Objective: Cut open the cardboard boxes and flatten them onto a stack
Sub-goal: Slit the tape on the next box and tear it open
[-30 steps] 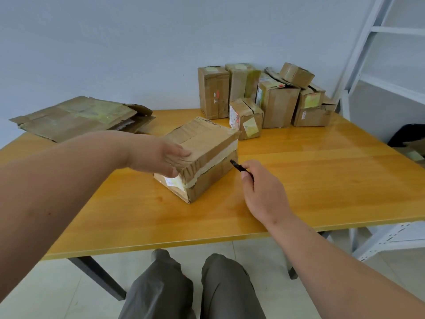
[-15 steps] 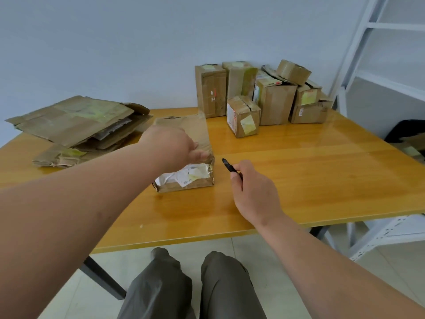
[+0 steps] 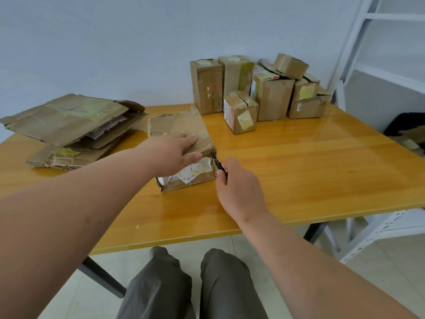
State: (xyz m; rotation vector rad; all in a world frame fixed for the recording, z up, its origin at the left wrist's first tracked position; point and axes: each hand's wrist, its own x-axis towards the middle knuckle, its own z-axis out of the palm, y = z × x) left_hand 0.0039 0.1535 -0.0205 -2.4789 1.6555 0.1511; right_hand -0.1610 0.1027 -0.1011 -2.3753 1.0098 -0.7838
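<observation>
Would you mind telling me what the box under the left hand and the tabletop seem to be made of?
The box looks like brown corrugated cardboard, matte and creased, with a glossy white label on its near face. The tabletop looks like wood or wood laminate: orange plank grain under a shiny coat that reflects the boxes.

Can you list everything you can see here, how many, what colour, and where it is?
box: one, brown, table middle, under the left hand.
cutter: one, black, at the box's near right corner.
sealed boxes: about eight, brown, table's far right.
flat stack: one pile, brown, table's far left.
table: one, yellow wood.
shelving: white, right side.
left hand: presses on the box.
right hand: holds the cutter.
</observation>
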